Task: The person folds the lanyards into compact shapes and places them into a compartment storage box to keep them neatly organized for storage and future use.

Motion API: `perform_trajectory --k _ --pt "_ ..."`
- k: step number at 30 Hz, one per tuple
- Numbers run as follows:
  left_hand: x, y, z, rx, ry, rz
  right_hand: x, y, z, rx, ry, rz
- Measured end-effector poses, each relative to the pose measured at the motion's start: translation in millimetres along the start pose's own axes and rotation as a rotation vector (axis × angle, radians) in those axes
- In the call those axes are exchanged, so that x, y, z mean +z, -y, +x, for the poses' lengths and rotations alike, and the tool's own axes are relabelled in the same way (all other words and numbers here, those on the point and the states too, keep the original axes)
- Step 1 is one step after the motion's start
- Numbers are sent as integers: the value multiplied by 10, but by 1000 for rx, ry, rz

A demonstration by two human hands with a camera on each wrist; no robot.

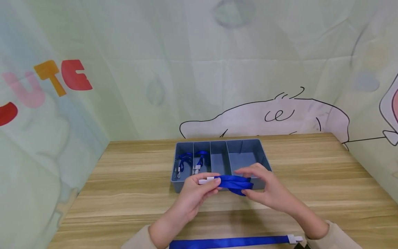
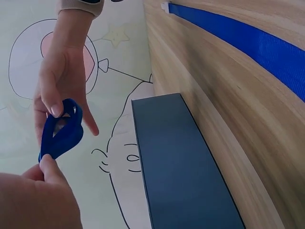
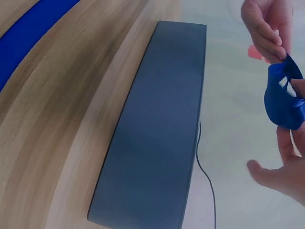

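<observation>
A folded blue lanyard (image 1: 234,182) is held between both hands above the front of the grey-blue box. My left hand (image 1: 197,190) pinches its left end beside the white clip (image 1: 206,180), thumb on top. At the looped right end is my right hand (image 1: 270,188), its thumb against the lower folds and the index finger raised over them. In the left wrist view the blue band (image 2: 69,136) forms an open loop, with the right hand's thumb (image 2: 56,109) at its edge and a fingertip showing through. The right wrist view shows the loop (image 3: 279,98) between both hands.
The divided box (image 1: 219,159) stands on the wooden table (image 1: 130,193). Its two left compartments each hold a blue lanyard (image 1: 185,159) with clip. Another lanyard (image 1: 230,242) lies stretched flat along the near edge, its white clip at the right. A printed curtain (image 1: 140,69) hangs behind.
</observation>
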State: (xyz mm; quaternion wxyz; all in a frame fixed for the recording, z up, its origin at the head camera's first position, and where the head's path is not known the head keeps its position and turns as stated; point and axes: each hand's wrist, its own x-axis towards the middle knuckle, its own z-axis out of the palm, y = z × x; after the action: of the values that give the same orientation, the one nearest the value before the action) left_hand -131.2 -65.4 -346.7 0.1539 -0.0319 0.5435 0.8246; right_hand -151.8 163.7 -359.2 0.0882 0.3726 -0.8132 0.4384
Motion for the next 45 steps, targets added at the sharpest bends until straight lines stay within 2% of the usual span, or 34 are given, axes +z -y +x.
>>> perform_trajectory --k 7,11,16,18,22,26,33,40,45 --pt "27 11 -13 3 29 11 -52 -9 20 258 169 139" --pt "46 36 -23 0 29 23 -64 -34 27 297 175 211" --pt "75 101 -26 -40 49 64 -102 -49 33 348 190 418" --pt "78 124 -20 -27 43 83 -130 -48 33 393 231 438" --pt "61 151 -9 32 22 142 -176 -52 36 450 348 352" --pt "36 167 -1 62 25 193 -209 -71 29 447 398 355" --pt "25 183 9 70 39 213 -261 -88 14 439 445 419" --pt "3 170 13 69 27 228 -274 -131 9 306 512 523" --pt "-2 162 11 72 27 214 -253 -143 0 245 495 616"
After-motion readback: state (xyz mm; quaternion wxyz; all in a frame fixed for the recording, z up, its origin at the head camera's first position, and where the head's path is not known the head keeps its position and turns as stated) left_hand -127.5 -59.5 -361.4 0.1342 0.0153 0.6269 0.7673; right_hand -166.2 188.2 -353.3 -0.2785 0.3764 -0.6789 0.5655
